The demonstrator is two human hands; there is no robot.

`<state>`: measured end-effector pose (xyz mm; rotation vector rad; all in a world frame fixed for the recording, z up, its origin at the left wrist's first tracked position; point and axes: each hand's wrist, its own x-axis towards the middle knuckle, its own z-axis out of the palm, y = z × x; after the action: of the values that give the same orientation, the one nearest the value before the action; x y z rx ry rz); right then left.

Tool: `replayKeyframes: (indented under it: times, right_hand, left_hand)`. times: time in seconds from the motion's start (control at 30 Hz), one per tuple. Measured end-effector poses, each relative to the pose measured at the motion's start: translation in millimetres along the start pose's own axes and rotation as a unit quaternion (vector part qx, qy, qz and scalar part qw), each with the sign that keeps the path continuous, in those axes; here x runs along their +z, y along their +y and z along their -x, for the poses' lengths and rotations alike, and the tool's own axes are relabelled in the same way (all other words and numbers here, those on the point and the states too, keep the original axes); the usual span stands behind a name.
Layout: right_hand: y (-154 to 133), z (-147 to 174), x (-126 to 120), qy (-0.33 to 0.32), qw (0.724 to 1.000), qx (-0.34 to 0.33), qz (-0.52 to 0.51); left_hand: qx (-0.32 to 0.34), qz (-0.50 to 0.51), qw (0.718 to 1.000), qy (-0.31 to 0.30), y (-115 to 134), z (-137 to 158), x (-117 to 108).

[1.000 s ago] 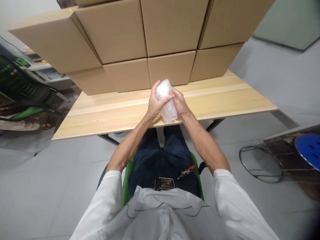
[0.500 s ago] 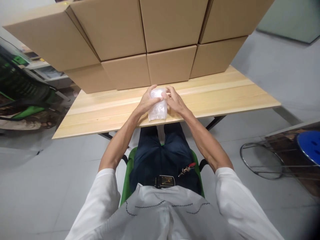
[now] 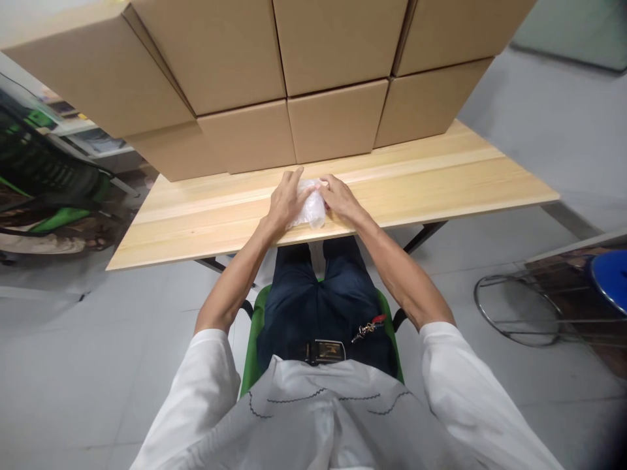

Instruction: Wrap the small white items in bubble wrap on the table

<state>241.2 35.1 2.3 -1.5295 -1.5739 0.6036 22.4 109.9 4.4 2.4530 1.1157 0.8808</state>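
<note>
A translucent white piece of plastic wrap [image 3: 312,212], crumpled and shiny, lies near the front edge of the wooden table [image 3: 431,189]. Whether anything is inside it I cannot tell. My left hand [image 3: 285,199] is curled round its left side, thumb pressed across the top and part of the wrap hidden under the palm. From the other side my right hand [image 3: 339,196] pinches it with thumb and fingertips. The two thumbs nearly meet over the wrap.
Cardboard boxes [image 3: 337,121] stand stacked two high along the table's back. A blue stool [image 3: 610,277] is on the right side of the floor. To the left is a dark mesh chair [image 3: 49,163]. I sit on a green chair [image 3: 252,356] at the table's front edge.
The wrap has gone from a longer, flatter shape to a shorter, bunched one. My left hand has moved slightly left and turned over it; my right hand stays at its right side.
</note>
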Motion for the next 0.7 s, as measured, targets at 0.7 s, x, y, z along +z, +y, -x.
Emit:
replayKeyframes:
  times: [0.7]
  right_hand:
    - [-7.5,-2.0,-1.9,0.0,0.972,0.135,-0.19]
  left_hand:
    - [-0.02,0.021,0.993,-0.117,2.6,0.8,25.4]
